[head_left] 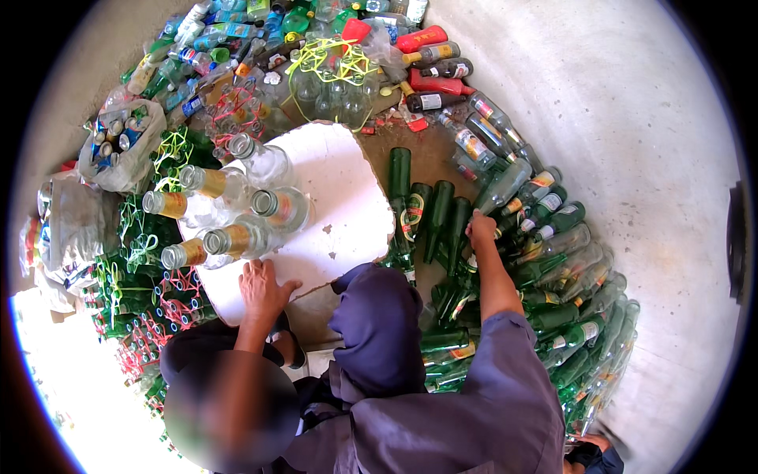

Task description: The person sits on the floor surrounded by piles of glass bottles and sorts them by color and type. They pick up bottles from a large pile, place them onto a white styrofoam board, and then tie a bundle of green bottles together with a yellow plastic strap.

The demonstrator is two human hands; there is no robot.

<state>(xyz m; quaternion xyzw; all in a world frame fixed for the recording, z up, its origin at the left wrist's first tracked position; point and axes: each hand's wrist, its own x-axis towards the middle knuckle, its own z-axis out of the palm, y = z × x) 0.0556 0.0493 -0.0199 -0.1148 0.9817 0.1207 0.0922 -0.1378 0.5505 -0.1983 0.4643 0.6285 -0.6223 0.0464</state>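
Note:
My right hand (pixel 481 228) is closed around the neck of a clear glass bottle (pixel 508 182), whose base points up and away over the bottle pile at the right. My left hand (pixel 263 290) rests with fingers apart on the near edge of a white board (pixel 337 178) with chipped edges. Several clear glass bottles (pixel 283 207) with wide mouths stand upright on the board's left part, just beyond the left hand; some have yellow labels on their necks. Green glass bottles (pixel 440 216) lie between the board and my right hand.
Piled glass bottles (pixel 568 296) line the right wall. Plastic bottles (pixel 204 41) heap up at the top. Bottles bound with yellow strapping (pixel 337 77) stand beyond the board. Strapped green bottles and a bag of cans (pixel 121 142) are at the left. Another person's arm (pixel 592 441) shows lower right.

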